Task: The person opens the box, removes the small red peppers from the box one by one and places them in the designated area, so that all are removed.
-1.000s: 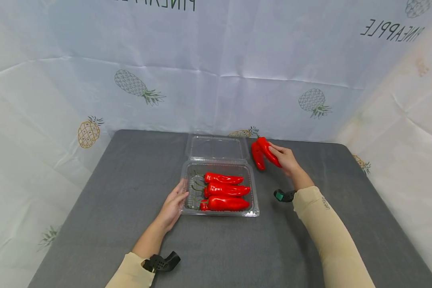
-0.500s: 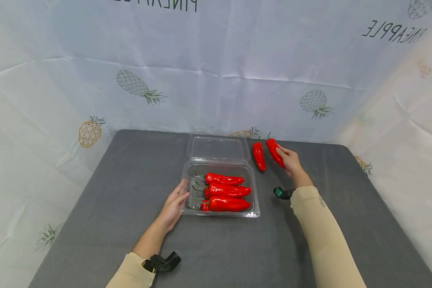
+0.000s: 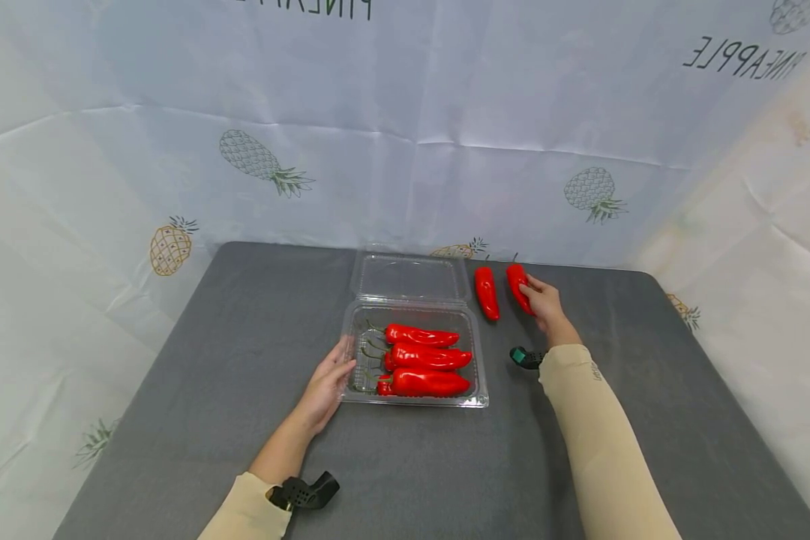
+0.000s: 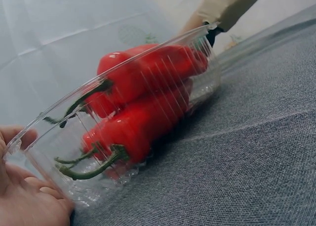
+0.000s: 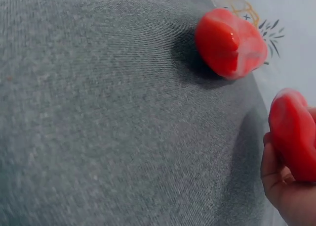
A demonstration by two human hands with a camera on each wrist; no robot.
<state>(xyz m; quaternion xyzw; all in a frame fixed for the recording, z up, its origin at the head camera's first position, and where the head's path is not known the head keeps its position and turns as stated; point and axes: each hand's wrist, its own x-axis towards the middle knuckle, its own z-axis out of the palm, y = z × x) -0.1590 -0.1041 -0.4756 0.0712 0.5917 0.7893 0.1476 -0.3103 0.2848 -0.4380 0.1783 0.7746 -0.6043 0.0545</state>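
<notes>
A clear plastic clamshell container (image 3: 363, 401) stands on the table with its lid folded back, and several long red peppers (image 3: 428, 356) with green stems lie crosswise in its base. My left hand (image 3: 324, 386) grips the container's left side, thumb at the rim and fingers against the outer wall (image 4: 37, 199). At the back right, my right hand (image 3: 544, 301) holds a red pepper (image 3: 517, 285) (image 5: 291, 132) by its lower part, stem end pointing away. Another red pepper (image 3: 487, 294) (image 5: 229, 43) lies on the table between that hand and the lid.
The transparent lid (image 3: 410, 277) lies behind the base, close to the table's back edge. Grey cloth covers the table (image 3: 256, 322). A white curtain (image 3: 391, 187) printed with pineapples hangs behind. Each wrist carries a black camera mount (image 3: 304, 491).
The right hand has moved right with its pepper, away from the pepper left of it, and the gap between those two has widened. The left hand and container stay put.
</notes>
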